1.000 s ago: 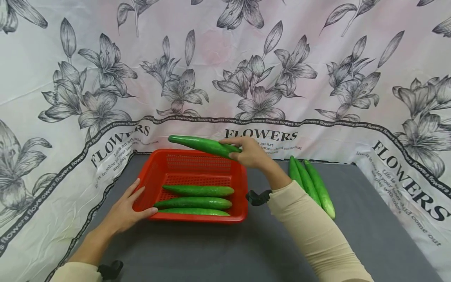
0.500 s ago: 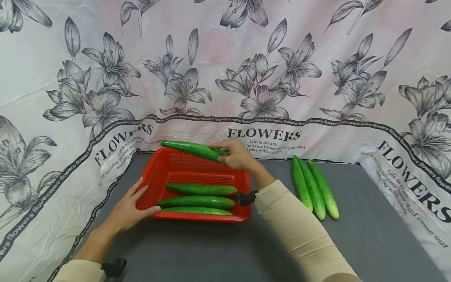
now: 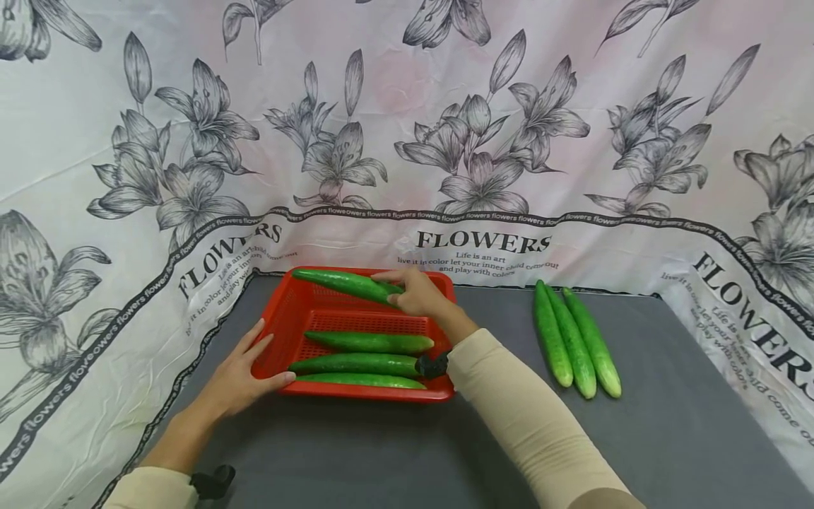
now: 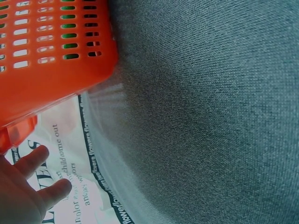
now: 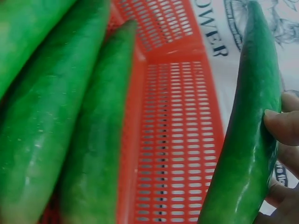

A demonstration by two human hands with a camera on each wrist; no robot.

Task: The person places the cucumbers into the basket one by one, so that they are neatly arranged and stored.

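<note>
My right hand (image 3: 420, 293) grips a cucumber (image 3: 343, 283) near its right end and holds it over the back of a red plastic basket (image 3: 356, 392). This cucumber (image 5: 247, 126) slants upright along the right side of the right wrist view, with thumb and fingers round it. Three more cucumbers lie side by side in the front of the basket, the rearmost cucumber (image 3: 369, 343) apart from the back wall. With fingers spread, my left hand (image 3: 238, 378) touches the basket's left side, its thumb at the front left corner. Two of its fingers (image 4: 56, 191) show in the left wrist view.
Three loose cucumbers (image 3: 575, 346) lie close together on the grey tabletop (image 3: 674, 424), right of the basket. A white cloth (image 3: 356, 170) with flower prints hangs behind the table and along its sides. Each wrist wears a black strap.
My right hand has carried the cucumber left and down, from above the basket's back right to low over its back rim. The left hand stays at the basket; the view has shifted slightly.
</note>
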